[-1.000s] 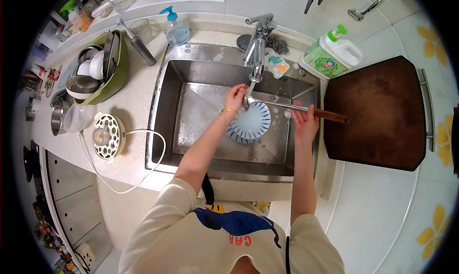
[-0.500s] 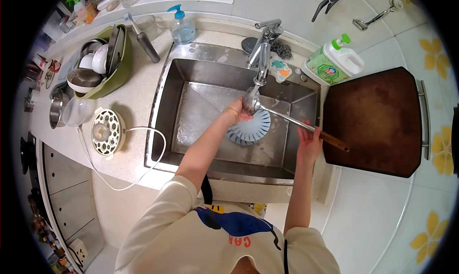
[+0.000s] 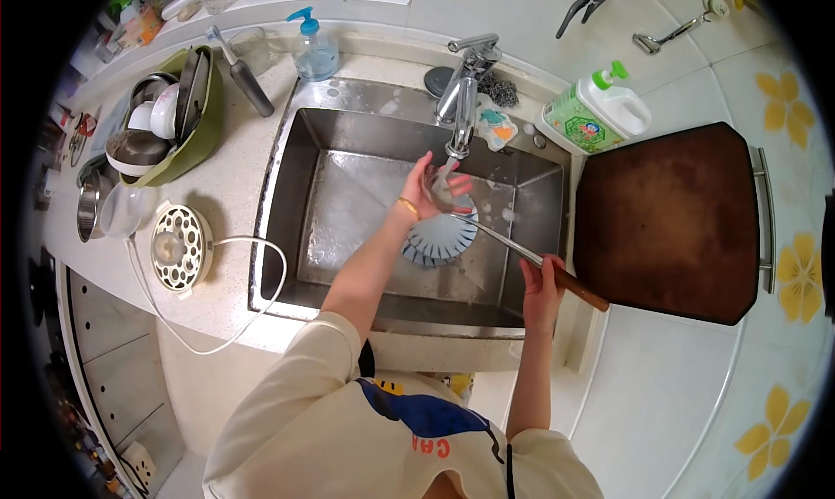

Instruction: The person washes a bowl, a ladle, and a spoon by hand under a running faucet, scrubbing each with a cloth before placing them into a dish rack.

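My right hand [image 3: 541,292] is closed around the handle of a ladle [image 3: 500,236], which has a metal shaft and a wooden grip end. At the ladle's bowl, my left hand [image 3: 426,190] has its fingers spread, right under the faucet [image 3: 464,120]. Water runs down onto the bowl and these fingers, so the bowl's outline is blurred. Below the ladle, a stack of plates [image 3: 439,241] with blue-striped rims rests on the floor of the steel sink [image 3: 335,238].
Left of the sink stand a white egg cooker base [image 3: 181,248] with a cord and a green basin [image 3: 209,120] of dishes. A blue-pump soap bottle [image 3: 314,57] and a green-and-white detergent bottle [image 3: 591,112] stand behind. A dark cutting board [image 3: 665,225] leans at right.
The ladle's handle end has dropped toward me with my right hand. My left hand's fingers have spread at the bowl. The whole view has shifted slightly.
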Tool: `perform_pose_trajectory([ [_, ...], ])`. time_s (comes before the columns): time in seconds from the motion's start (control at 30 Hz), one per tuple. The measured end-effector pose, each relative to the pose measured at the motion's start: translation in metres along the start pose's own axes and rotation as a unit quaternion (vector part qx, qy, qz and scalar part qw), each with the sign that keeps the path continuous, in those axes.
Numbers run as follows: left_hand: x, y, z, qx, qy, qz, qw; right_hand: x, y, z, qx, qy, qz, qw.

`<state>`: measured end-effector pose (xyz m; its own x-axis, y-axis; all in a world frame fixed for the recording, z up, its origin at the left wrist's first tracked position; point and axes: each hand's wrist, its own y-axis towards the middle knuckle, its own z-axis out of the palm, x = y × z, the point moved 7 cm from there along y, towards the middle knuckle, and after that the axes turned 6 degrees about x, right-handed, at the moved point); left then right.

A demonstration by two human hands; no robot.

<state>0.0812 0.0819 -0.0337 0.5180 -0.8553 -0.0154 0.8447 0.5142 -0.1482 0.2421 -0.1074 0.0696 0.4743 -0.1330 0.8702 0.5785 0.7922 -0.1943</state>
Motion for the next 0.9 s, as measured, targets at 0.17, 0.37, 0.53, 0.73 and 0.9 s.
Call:
perform_pose_trajectory([
  [0.17,0.007,-0.007,-0.022,0.041,0.095,-0.057,0.993,0.031,0.007,0.017,0.081,-0.094,-0.036,0.992],
  [0.37,0.005,0.009,-0.08,-0.145,0.439,-0.074,0.883,0.054,0.004,0.031,0.102,-0.206,-0.093,0.969],
  [0.53,-0.021,0.017,-0.063,-0.183,0.71,0.072,0.676,0.048,0.0,0.037,0.112,-0.233,-0.143,0.955],
  [0.73,-0.063,-0.028,-0.037,-0.224,0.724,0.205,0.619,-0.002,0.017,0.018,0.057,-0.048,-0.076,0.994],
  [0.9,-0.095,-0.065,-0.053,-0.237,0.744,0.164,0.603,-0.043,0.04,0.03,0.054,0.05,-0.04,0.997],
])
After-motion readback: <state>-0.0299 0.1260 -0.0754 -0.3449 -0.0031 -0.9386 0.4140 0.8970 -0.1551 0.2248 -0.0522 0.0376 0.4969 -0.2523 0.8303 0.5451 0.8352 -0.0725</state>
